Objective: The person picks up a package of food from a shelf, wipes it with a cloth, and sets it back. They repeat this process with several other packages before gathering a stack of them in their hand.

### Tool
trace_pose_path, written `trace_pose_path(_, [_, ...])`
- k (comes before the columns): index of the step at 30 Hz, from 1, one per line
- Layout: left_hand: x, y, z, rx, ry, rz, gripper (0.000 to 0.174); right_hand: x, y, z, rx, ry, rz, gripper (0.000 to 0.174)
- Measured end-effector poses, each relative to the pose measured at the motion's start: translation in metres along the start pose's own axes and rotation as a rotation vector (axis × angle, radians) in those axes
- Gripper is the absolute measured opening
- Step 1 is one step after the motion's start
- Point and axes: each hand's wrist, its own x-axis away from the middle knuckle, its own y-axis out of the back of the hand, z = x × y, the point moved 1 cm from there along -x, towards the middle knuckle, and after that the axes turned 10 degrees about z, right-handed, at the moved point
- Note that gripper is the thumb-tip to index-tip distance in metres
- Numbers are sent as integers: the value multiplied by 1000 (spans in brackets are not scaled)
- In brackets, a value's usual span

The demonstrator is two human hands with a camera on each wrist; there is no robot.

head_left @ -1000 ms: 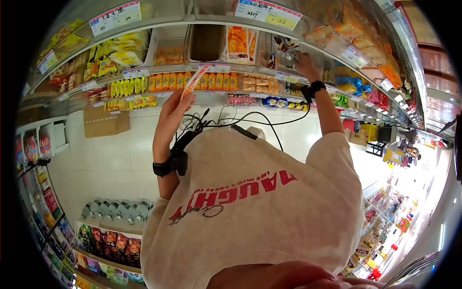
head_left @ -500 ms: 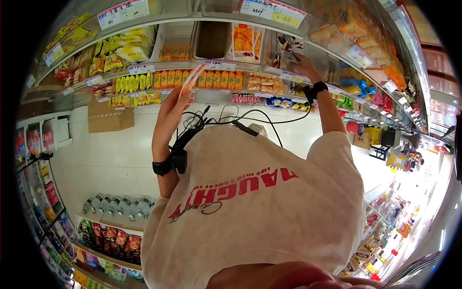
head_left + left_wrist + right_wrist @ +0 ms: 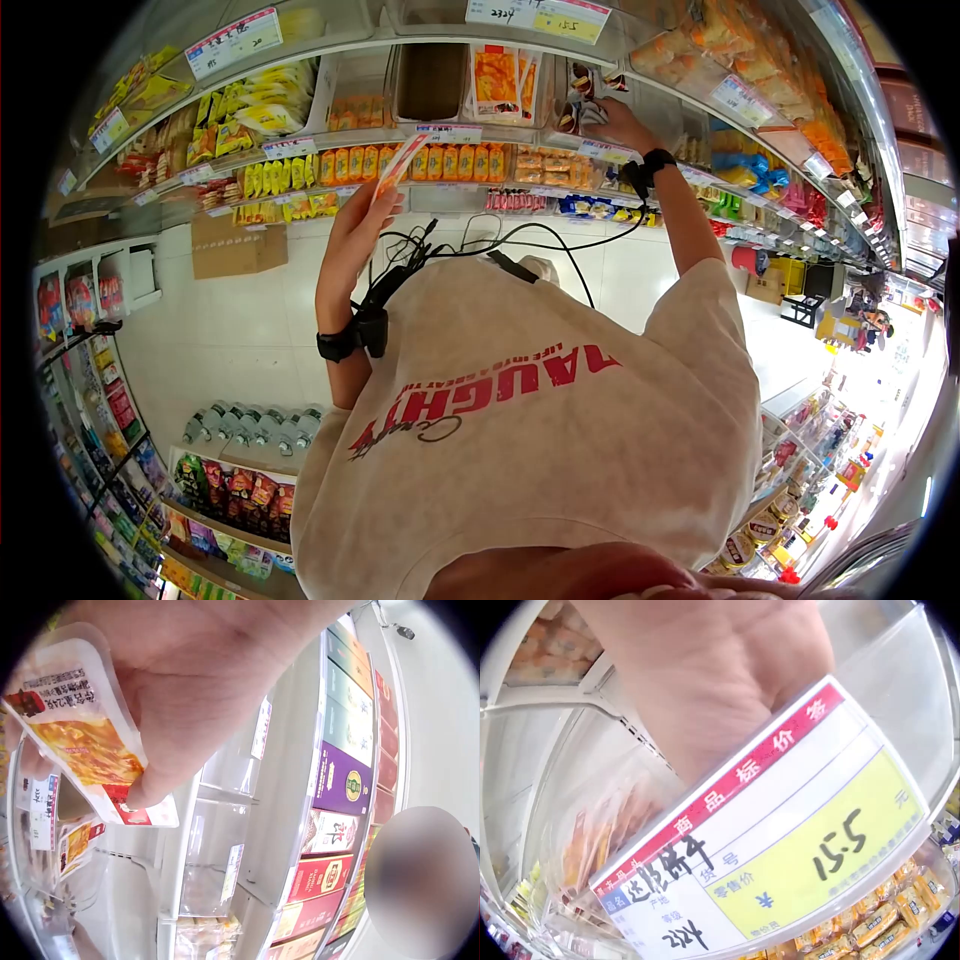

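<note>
While the right hand [image 3: 612,125] is up at the shelf, progress: my read is partway. One orange packet [image 3: 400,165] is out and in hand, not in any bin yet.
Left grip: left hand [image 3: 360,225] pinches the orange packet, thumb across its lower part, held low and left of the price tag [image 3: 537,17].
Right grip: at the dark-packet bin [image 3: 585,95], just below-right of the price tag. Fingers are hidden, so I can't tell if it holds anything.
Under the price tag: orange-packet bin [image 3: 500,85], packets standing upright.
Below-left of the price tag: brown bin [image 3: 430,80], looks empty.
</note>
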Motion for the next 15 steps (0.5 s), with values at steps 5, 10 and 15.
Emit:
trace_pose_path(5, [0, -4, 2, 12, 13, -20, 52, -12, -4, -3, -25, 49, -26, 52])
trace_pose_path(10, [2, -8, 4, 17, 23, -30, 49, -26, -13, -17, 100, 9, -30, 51])
trace_pose_path(15, [-2, -12, 5, -4, 33, 16, 54, -6, -1, -4, 183, -202, -228, 52])
